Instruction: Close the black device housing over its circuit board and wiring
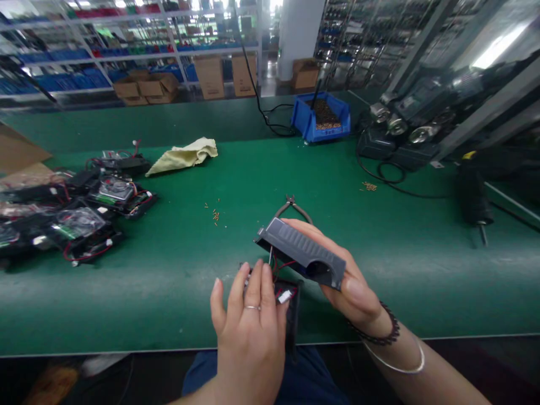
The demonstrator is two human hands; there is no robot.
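My right hand (352, 289) grips a dark grey plastic cover (310, 250) with ribs and a round cutout, held tilted in the air. Thin red and dark wires (278, 265) run from under the cover to a black plastic housing (293, 315) at the table's front edge. My left hand (253, 320) lies over this housing with fingers stretched out, hiding most of it. A white connector (284, 296) shows beside my left thumb. Just beyond the cover lie cutting pliers (291, 207), their handles partly hidden.
Several open black units with wires (80, 222) are piled at left. A yellow cloth (185, 156) lies behind them. Small screws (215, 215) are scattered mid-table, more screws (369, 186) to the right. A blue bin (307, 121) of screws stands at the back; a power screwdriver (475, 194) is at right.
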